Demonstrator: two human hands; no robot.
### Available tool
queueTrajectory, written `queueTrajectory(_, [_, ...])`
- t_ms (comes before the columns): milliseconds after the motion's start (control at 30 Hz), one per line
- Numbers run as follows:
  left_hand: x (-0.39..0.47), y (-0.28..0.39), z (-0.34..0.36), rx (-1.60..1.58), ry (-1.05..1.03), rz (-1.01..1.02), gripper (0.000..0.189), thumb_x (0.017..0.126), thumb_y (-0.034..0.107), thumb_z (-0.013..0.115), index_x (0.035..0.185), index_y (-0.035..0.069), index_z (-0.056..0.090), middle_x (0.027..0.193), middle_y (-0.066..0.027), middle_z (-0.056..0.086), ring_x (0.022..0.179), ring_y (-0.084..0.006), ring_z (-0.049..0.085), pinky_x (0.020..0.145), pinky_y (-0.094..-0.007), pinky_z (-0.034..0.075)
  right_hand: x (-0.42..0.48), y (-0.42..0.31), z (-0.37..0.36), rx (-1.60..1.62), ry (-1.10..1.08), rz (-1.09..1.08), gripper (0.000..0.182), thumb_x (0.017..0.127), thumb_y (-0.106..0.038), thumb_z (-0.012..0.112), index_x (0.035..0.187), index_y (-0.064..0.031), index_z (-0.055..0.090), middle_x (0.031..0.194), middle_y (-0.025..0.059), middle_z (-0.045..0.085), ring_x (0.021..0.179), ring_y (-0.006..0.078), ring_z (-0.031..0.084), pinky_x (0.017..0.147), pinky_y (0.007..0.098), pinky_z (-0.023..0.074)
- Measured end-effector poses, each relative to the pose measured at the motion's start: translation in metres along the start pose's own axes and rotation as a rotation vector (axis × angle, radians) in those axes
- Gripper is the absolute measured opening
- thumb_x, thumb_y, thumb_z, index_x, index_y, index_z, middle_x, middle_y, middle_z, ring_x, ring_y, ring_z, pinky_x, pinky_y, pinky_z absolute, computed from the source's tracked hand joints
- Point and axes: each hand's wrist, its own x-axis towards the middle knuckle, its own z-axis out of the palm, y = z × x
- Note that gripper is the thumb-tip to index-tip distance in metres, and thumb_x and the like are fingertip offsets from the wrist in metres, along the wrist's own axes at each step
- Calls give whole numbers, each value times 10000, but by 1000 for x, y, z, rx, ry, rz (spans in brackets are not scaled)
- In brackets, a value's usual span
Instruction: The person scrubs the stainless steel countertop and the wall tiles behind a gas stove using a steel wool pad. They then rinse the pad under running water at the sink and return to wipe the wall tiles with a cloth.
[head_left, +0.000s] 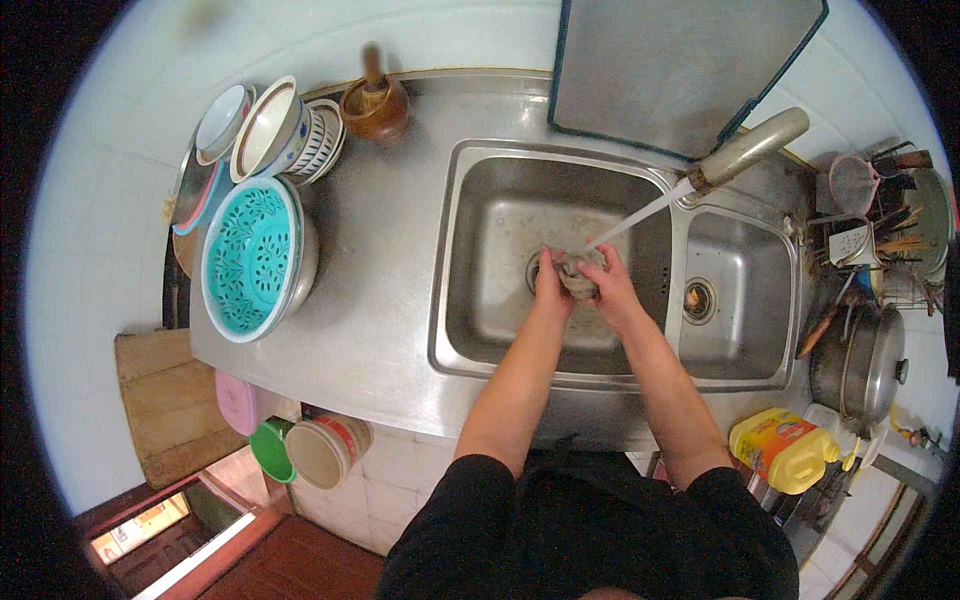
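Note:
Both my hands hold a crumpled grey-green cloth (579, 280) over the large basin of a stainless steel sink (495, 217). My left hand (553, 281) grips its left side, and my right hand (611, 281) closes on its right side. From the metal faucet (757, 150) at the upper right, a stream of water (637, 217) runs down onto the cloth. Part of the drain shows just left of my left hand. In the smaller basin (735, 262) to the right, bits of something orange-brown sit in the drain strainer (698, 298).
Left on the steel counter (375, 300) stand a turquoise perforated basket (251, 259), stacked bowls (266, 131) and a wooden mortar with pestle (375, 105). A metal panel (675, 67) leans behind the sink. At right are a lidded pot (859, 367), a yellow jug (784, 450) and a utensil rack (851, 244).

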Motion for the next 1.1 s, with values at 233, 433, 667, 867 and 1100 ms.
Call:
queueTrajectory(233, [-1, -10, 3, -181, 17, -93, 611, 827, 690, 364, 1003, 136, 552, 973, -97, 566, 856, -278, 554, 739, -436, 458, -39, -7, 21, -1087, 64, -539, 340, 783, -247, 648, 1042, -80, 505, 1119, 174, 510, 939, 340, 570, 626, 431, 499])
queueTrajectory(433, [23, 2, -27, -297, -439, -131, 558, 866, 631, 395, 866, 90, 529, 827, -79, 567, 786, -253, 578, 715, -402, 486, -43, -12, 40, -1384, 11, -478, 330, 797, -359, 581, 914, -51, 561, 931, 234, 578, 784, 416, 593, 676, 484, 479])
queueTrajectory(667, [-42, 7, 87, 0, 418, 68, 434, 923, 484, 415, 989, 76, 546, 920, -98, 583, 890, -272, 563, 800, -425, 462, 79, 9, -8, -1171, 350, -640, 371, 877, -364, 444, 829, -33, 605, 807, 211, 619, 737, 417, 579, 646, 480, 459])
queueTrajectory(867, [-21, 11, 33, 164, 225, 74, 480, 933, 460, 396, 1051, 23, 554, 961, -150, 579, 904, -273, 557, 808, -420, 467, 5, 9, 31, -1247, 175, -480, 344, 893, -319, 448, 811, -27, 611, 782, 221, 605, 767, 420, 573, 666, 472, 449])
queueTrajectory(1100, [-36, 7, 64, 27, 218, 21, 467, 934, 465, 387, 1024, 36, 547, 952, -143, 581, 866, -270, 561, 765, -420, 461, 39, 6, 18, -1171, 302, -546, 297, 879, -313, 482, 824, -54, 618, 779, 204, 606, 760, 413, 575, 648, 466, 450])
